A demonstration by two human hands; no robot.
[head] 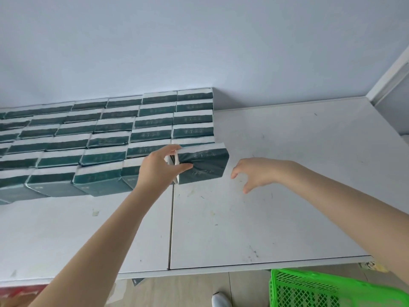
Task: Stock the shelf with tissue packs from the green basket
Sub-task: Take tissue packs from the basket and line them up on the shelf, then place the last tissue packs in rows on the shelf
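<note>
My left hand grips the left end of a dark green tissue pack, thumb across its front and fingers over its top. The pack sits at the front of the rightmost column of packs. Rows of the same green and white tissue packs cover the left part of the white shelf, stacked against the wall. My right hand hovers just right of the held pack, fingers spread and loosely curled, holding nothing. The green basket stands on the floor at the lower right, below the shelf edge.
A seam splits the shelf surface into two panels. The right panel is bare white with scuff marks. A white frame rises at the far right. A white shoe tip shows on the wooden floor beside the basket.
</note>
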